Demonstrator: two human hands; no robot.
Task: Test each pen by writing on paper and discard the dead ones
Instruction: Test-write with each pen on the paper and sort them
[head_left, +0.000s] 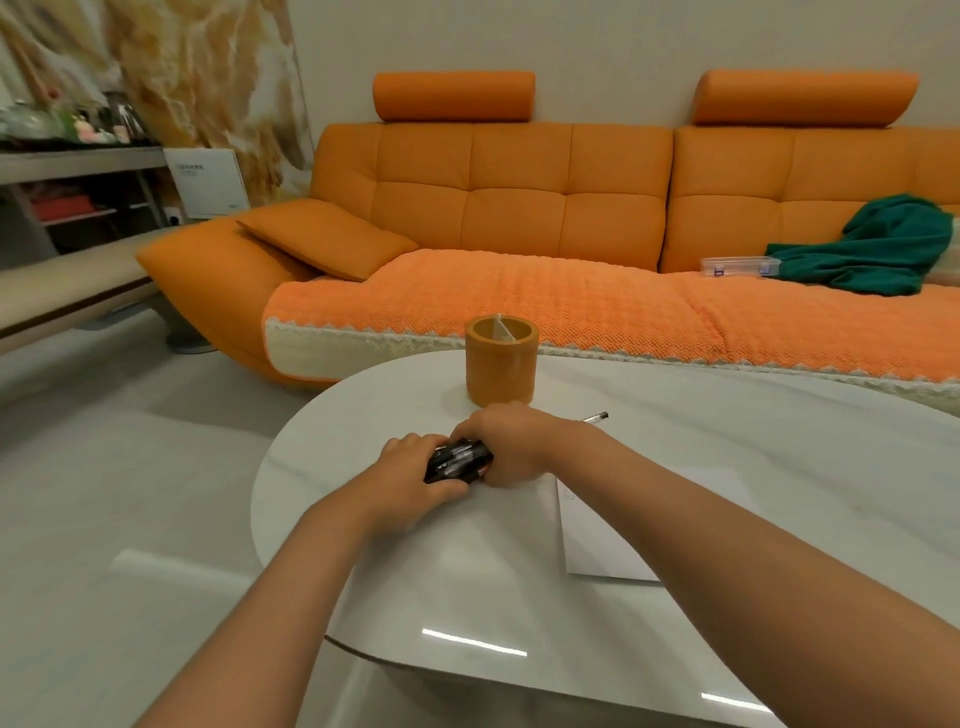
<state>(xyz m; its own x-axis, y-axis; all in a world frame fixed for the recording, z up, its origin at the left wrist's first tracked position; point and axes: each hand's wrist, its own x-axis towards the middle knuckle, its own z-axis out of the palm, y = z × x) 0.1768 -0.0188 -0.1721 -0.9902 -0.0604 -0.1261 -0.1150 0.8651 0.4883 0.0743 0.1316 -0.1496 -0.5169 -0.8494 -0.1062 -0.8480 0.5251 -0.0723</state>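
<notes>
Both hands close around a bundle of black pens (457, 461) above the white table (363, 415), toward its left edge. The left hand (413, 478) curls its fingers under and over the near end of the bundle, thumb side up, gripping it. The right hand (506, 447) wraps the far end in a tight fist, knuckles toward the far edge of the table. How many pens are in the bundle cannot be told; only dark barrels with pale markings show between the two hands.

Just beyond the right wrist, a single pen (595, 417) with a clear barrel and dark cap lies flat on the table, apart from the bundle. To the right of the hands, a white sheet of paper (613, 540) lies on the table, partly under the right forearm, with a small faint mark near its upper left corner. An orange cylindrical holder (500, 371) stands upright near the table's far edge, just behind the right hand. An orange sofa (519, 208) stands beyond the table.
</notes>
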